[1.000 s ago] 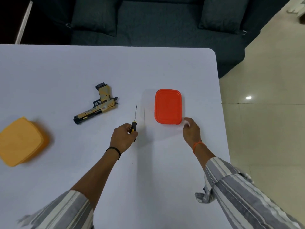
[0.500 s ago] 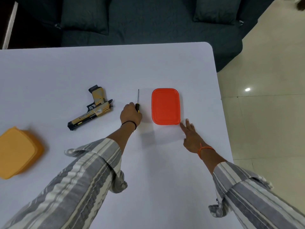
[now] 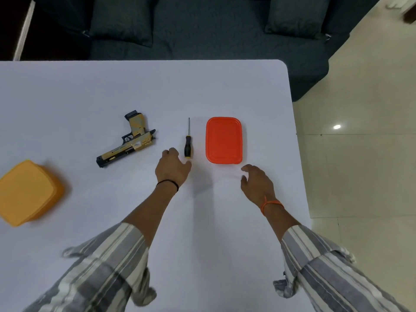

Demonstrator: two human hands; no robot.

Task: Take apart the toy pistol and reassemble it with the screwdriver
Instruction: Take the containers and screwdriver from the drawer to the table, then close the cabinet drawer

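Observation:
A tan and black toy pistol (image 3: 127, 141) lies on the white table (image 3: 112, 91), muzzle pointing to the near left. To its right a screwdriver (image 3: 188, 143) with a black and yellow handle lies flat, its tip pointing away from me. My left hand (image 3: 172, 168) hovers just below and left of the screwdriver's handle, fingers loosely curled, holding nothing. My right hand (image 3: 256, 183) is relaxed above the table, just below an orange lid (image 3: 224, 140), apart from it.
An orange-yellow container (image 3: 28, 192) sits at the table's left edge. The table's right edge runs close past the orange lid, with tiled floor (image 3: 360, 131) beyond. A dark sofa (image 3: 202, 28) stands behind the table's far edge.
My left hand has let go of the screwdriver, which now lies on the table, and has drawn back toward me. My right hand has lifted slightly from the table.

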